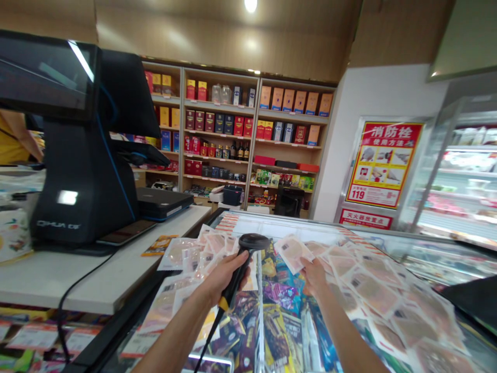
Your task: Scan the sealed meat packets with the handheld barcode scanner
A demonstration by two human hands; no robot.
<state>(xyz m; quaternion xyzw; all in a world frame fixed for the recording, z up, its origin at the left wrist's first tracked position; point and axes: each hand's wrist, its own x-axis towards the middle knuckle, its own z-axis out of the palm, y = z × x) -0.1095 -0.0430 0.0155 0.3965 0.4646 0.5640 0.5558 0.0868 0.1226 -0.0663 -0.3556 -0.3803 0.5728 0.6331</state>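
Note:
My left hand (pixel 226 273) is wrapped round the handle of a black barcode scanner (pixel 254 241), with its cable trailing down toward me. The scanner's head points to the right, at a flat clear packet (pixel 291 253) with a small printed label. My right hand (pixel 315 275) pinches that packet by its near right edge. Similar flat packets (pixel 375 287) lie spread in an overlapping heap to the right of my right hand. More such packets (pixel 184 252) lie to the left of the scanner. What is inside the packets is too blurred to name.
Under the packets is a glass-topped freezer (pixel 261 321) with colourful bags inside. A white counter (pixel 112 280) at left carries a black cash register (pixel 83 171) and a phone (pixel 126 232). Behind stand shelves (pixel 219 109) of boxes; a wall bears a red fire-hydrant poster (pixel 382 163).

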